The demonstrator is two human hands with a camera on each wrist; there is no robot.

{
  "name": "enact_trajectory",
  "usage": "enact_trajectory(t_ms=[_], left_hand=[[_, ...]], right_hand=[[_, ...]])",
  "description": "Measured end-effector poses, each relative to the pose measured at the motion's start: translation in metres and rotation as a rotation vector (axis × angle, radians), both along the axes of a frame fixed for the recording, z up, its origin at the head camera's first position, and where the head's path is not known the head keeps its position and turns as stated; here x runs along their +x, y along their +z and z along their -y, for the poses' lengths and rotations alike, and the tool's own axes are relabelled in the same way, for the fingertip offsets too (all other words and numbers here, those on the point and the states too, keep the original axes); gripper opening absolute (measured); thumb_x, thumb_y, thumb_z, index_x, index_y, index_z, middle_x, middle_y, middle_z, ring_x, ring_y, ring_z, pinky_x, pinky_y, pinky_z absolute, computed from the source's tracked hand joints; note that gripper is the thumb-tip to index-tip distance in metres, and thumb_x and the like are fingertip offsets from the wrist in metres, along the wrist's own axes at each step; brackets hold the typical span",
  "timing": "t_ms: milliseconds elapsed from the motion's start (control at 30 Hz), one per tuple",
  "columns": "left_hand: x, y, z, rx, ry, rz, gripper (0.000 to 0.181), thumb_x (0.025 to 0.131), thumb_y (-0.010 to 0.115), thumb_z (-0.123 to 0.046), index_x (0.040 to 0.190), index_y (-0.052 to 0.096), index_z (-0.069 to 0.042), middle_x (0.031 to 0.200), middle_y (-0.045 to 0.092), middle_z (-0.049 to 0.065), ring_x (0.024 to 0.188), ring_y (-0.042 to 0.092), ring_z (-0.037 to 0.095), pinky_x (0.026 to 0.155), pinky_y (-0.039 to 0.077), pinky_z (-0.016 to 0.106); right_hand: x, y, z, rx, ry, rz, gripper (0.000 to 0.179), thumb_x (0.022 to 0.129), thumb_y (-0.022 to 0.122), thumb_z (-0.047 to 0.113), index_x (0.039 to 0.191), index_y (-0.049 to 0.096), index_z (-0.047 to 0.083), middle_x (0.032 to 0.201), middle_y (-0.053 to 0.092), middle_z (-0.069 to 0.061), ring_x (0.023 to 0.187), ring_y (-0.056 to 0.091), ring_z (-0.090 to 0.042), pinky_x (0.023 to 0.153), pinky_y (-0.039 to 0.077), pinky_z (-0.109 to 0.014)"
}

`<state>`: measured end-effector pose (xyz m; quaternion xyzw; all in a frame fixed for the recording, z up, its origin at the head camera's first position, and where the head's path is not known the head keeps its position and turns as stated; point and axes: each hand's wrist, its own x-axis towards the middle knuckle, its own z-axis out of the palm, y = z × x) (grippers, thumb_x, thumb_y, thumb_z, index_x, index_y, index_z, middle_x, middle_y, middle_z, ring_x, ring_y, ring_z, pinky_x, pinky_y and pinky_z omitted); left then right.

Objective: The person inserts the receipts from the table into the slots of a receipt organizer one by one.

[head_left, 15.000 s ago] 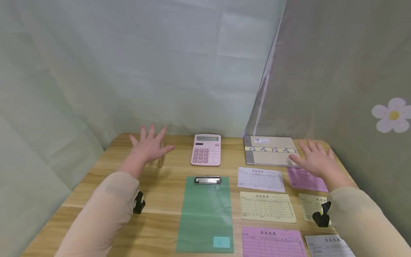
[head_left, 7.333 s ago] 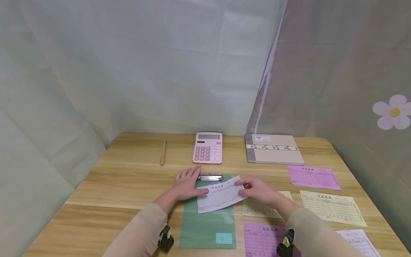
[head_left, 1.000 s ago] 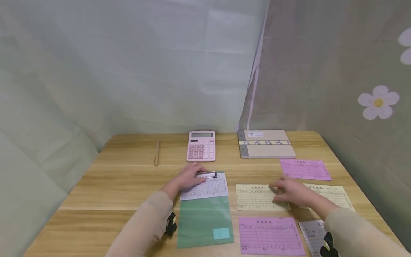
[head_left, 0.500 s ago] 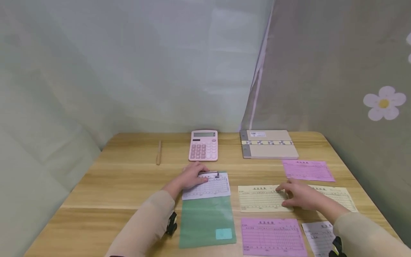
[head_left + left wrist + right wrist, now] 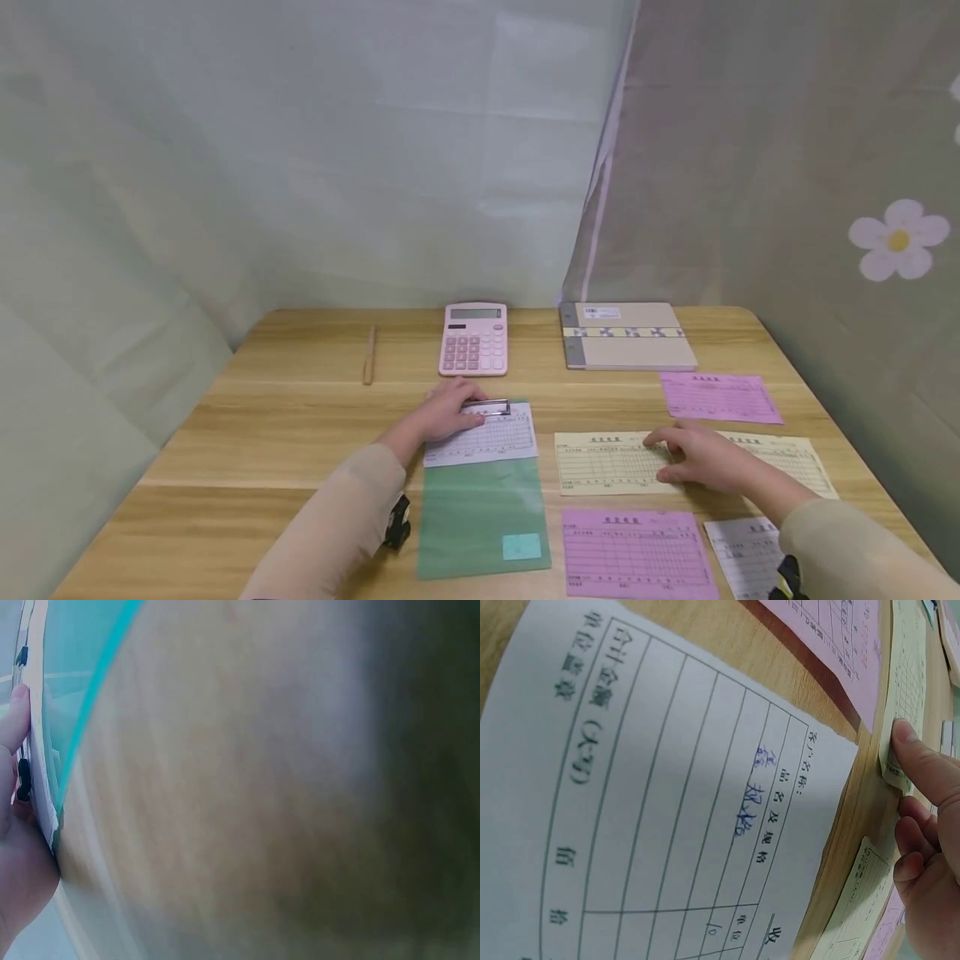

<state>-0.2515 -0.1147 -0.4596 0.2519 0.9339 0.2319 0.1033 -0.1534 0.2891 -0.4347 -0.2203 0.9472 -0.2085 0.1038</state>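
My left hand (image 5: 446, 411) lies over the top left of a green clipboard (image 5: 483, 525); its thumb and fingers are around the metal clip (image 5: 497, 407). Under that clip is a white receipt (image 5: 502, 437) across the board's upper part. In the left wrist view the thumb (image 5: 16, 720) lies at the clip. My right hand (image 5: 701, 457) has bent fingers on the right end of a yellow receipt (image 5: 600, 467), which is flat on the table. The right wrist view shows the thumb (image 5: 907, 742) on the bent end of this slip, other fingers curled below.
A second yellow receipt (image 5: 795, 462) lies partly behind the right hand. Pink receipts (image 5: 637, 554) (image 5: 720, 398) and a handwritten white one (image 5: 682, 787) lie around. Along the back are a pen-like stick (image 5: 370, 354), a pink calculator (image 5: 473, 340) and a beige notebook (image 5: 630, 350).
Both hands were spread over the table; later they held the white receipt above the clipboard. It now lies under the clip. My right hand has slid slightly right along the yellow receipt.
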Motion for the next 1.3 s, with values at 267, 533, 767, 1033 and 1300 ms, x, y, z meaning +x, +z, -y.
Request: enact_trajectory(t_ms=[267,533,767,1033,1300], left_hand=[[0.000,0.000,0.001,0.009,0.000,0.003,0.031,0.087,0.064,-0.036,0.115,0.059,-0.023,0.118,0.050,-0.002,0.115,0.041,0.022,0.099,0.026,0.046],[0.000,-0.001,0.003,0.011,-0.002,-0.001,0.031,0.087,0.064,-0.036,0.115,0.059,-0.023,0.120,0.050,-0.001,0.117,0.041,0.023,0.100,0.025,0.047],[0.002,0.001,0.002,0.026,-0.001,0.014,0.030,0.088,0.064,-0.035,0.114,0.058,-0.023,0.122,0.050,-0.002,0.119,0.040,0.023,0.101,0.023,0.049],[0.003,0.001,0.001,0.024,0.002,0.014,0.030,0.088,0.064,-0.034,0.115,0.058,-0.023,0.123,0.050,-0.001,0.119,0.039,0.023,0.101,0.023,0.050],[0.001,-0.003,0.003,0.021,0.003,0.009,0.032,0.088,0.064,-0.036,0.116,0.058,-0.023,0.124,0.049,-0.001,0.120,0.039,0.023,0.101,0.023,0.048]], right_hand=[[0.000,0.003,0.004,0.012,-0.026,0.010,0.042,0.075,0.076,0.030,0.112,0.063,0.014,0.082,0.047,0.001,0.070,0.043,-0.013,0.062,0.038,-0.030],[0.000,0.001,0.006,-0.063,-0.051,0.056,0.041,0.078,0.075,0.025,0.114,0.062,0.010,0.073,0.046,0.003,0.064,0.040,-0.010,0.056,0.035,-0.026],[0.000,0.000,0.008,-0.223,-0.195,0.164,0.041,0.083,0.071,0.023,0.119,0.060,0.008,0.082,0.049,-0.003,0.073,0.044,-0.017,0.059,0.039,-0.028],[-0.002,0.002,0.012,-0.308,-0.325,0.188,0.040,0.085,0.069,0.024,0.121,0.059,0.011,0.100,0.052,-0.008,0.089,0.048,-0.022,0.072,0.043,-0.034],[-0.002,0.005,0.011,-0.293,-0.314,0.186,0.035,0.087,0.065,0.022,0.120,0.060,0.012,0.115,0.055,-0.013,0.099,0.054,-0.026,0.074,0.046,-0.034]])
